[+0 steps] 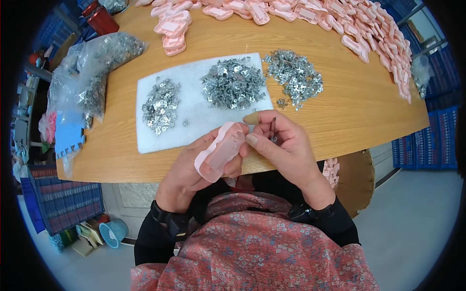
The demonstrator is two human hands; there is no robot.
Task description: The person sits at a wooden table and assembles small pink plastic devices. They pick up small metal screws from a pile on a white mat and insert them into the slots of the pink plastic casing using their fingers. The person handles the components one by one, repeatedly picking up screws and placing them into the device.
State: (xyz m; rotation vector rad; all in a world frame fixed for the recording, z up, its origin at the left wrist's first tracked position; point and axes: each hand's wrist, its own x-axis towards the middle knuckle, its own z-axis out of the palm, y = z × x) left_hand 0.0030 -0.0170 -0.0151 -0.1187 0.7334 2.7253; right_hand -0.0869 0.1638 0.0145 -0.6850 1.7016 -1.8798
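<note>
My left hand [187, 172] grips a pink plastic housing [219, 151], tilted, over the near edge of the wooden table [340, 102]. My right hand [284, 145] presses its thumb against the housing's upper end and pinches a thin dark tool [273, 127] between the fingers; a tan cot covers its index fingertip. Just beyond the hands lies a white foam mat [194, 126] carrying two heaps of small silver metal clips [233, 83]. A third clip heap [294, 73] rests on the bare wood to the right.
Several pink housings [369, 29] line the far and right rim of the table. Clear bags of clips [97, 72] and a red jar [102, 19] sit at the left. Blue crates [65, 199] stand on the floor left, more on the right.
</note>
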